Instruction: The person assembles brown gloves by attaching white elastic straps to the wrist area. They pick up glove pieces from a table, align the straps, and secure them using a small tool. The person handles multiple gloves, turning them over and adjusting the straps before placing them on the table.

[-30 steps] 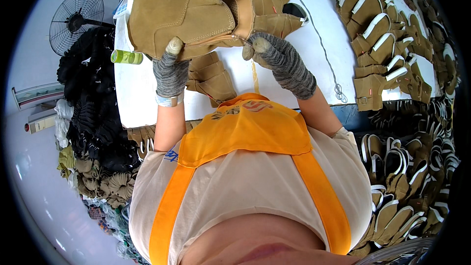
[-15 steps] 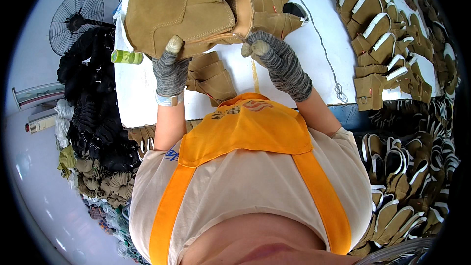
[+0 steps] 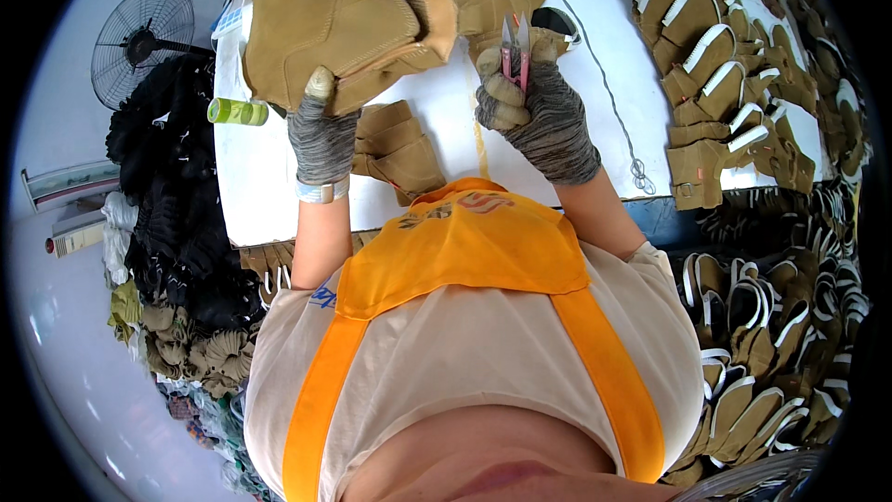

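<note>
My left hand [image 3: 322, 135], in a grey knit glove, holds a tan leather work glove [image 3: 348, 23] up over the white table [image 3: 269, 177], thumb pressed on its lower edge. The glove's cuff opening faces right. My right hand [image 3: 534, 107], also grey-gloved, is apart from the tan glove and grips small pink-handled thread snips [image 3: 516, 46] with the blades pointing up. A folded tan glove piece [image 3: 400, 144] lies on the table between my forearms.
A green thread spool [image 3: 237, 112] lies at the table's left edge. Several tan gloves with white straps [image 3: 715, 65] are piled on the right and down the right side [image 3: 771, 335]. Dark gloves [image 3: 177, 223] are heaped on the left, beside a floor fan [image 3: 139, 33].
My right hand has let go of the tan glove and moved slightly right, with the snips now showing upright in it. The left hand still holds the glove up.
</note>
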